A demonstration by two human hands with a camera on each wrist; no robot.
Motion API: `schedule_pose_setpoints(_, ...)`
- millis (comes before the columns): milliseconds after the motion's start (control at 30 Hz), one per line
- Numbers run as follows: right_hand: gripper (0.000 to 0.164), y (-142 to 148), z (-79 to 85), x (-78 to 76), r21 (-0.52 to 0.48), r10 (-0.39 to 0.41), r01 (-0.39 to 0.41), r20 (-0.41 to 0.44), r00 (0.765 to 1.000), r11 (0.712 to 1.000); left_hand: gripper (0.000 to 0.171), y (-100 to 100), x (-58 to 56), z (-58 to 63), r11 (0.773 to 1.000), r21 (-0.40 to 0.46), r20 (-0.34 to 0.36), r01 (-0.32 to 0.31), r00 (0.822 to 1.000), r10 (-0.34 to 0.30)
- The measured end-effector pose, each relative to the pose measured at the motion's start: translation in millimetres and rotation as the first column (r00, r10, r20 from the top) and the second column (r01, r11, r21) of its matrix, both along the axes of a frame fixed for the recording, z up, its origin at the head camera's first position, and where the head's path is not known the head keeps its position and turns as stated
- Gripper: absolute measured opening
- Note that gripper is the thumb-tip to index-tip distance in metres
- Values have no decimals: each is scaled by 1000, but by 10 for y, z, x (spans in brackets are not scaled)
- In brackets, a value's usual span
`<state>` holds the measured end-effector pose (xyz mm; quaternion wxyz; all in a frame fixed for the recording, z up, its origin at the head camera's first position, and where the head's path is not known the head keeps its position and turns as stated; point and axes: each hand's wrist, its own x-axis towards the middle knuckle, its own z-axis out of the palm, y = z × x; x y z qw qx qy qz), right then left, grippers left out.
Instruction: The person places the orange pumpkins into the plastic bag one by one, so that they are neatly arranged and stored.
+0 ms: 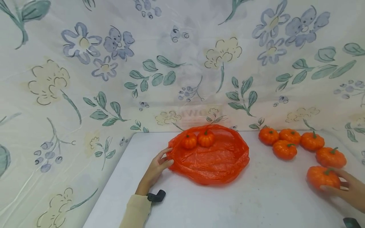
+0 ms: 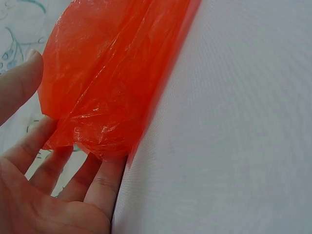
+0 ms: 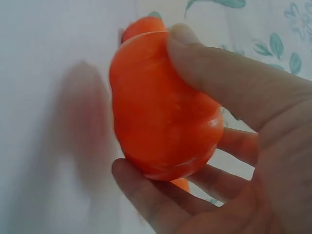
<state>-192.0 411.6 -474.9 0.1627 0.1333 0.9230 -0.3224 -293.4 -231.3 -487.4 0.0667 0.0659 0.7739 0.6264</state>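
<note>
A red plastic bag (image 1: 212,163) lies spread wide on the table, its mouth facing up. Two small orange pumpkins, a left one (image 1: 189,142) and a right one (image 1: 206,139), sit at its back left. My left hand (image 1: 155,169) touches the bag's left side. In the left wrist view its fingers (image 2: 100,183) reach against the crinkled plastic, while the thumb stands apart. At the right, my right hand (image 1: 349,188) holds another small pumpkin (image 1: 322,177) with a green stem. The right wrist view shows thumb and fingers around this pumpkin (image 3: 156,107), close over the table.
Several more small pumpkins (image 1: 285,149) stand grouped at the table's back right, one (image 1: 331,157) just behind the held pumpkin. The white table (image 1: 256,199) meets a flower-patterned sheet (image 1: 194,63) at its back and left edges.
</note>
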Motion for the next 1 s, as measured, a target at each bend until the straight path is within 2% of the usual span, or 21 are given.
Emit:
schedule_pose_setpoints(100,131,-71,31,-11,-13,18,-18,-19,1000,1000,62,-1,9,-4,1000,-8,7,-1,1000,1)
schedule_pose_setpoints(300,119,-257,132,-42,39,54,-49,-165,985,998,61,10,31,7,1000,-22,2,-9,1000,9)
schedule_pose_setpoints(500,98,-538,249,-76,47,81,-69,-356,931,997,64,4,71,-19,1000,-27,25,-10,1000,10)
schedule_pose_setpoints(600,93,-688,314,-125,40,117,-110,-413,903,993,63,0,77,-31,1000,-20,27,-9,1000,10)
schedule_pose_setpoints(700,90,-821,369,-185,33,181,-185,-443,878,982,61,0,69,-31,1000,-12,20,-5,1000,5)
schedule_pose_setpoints(833,89,-992,468,-292,-2,239,-270,-460,855,963,61,1,52,-5,1000,-9,16,0,1000,0)
schedule_pose_setpoints(1000,92,-1255,621,-464,-4,250,-287,-479,842,958,61,17,41,57,1000,-5,2,5,1000,-5)
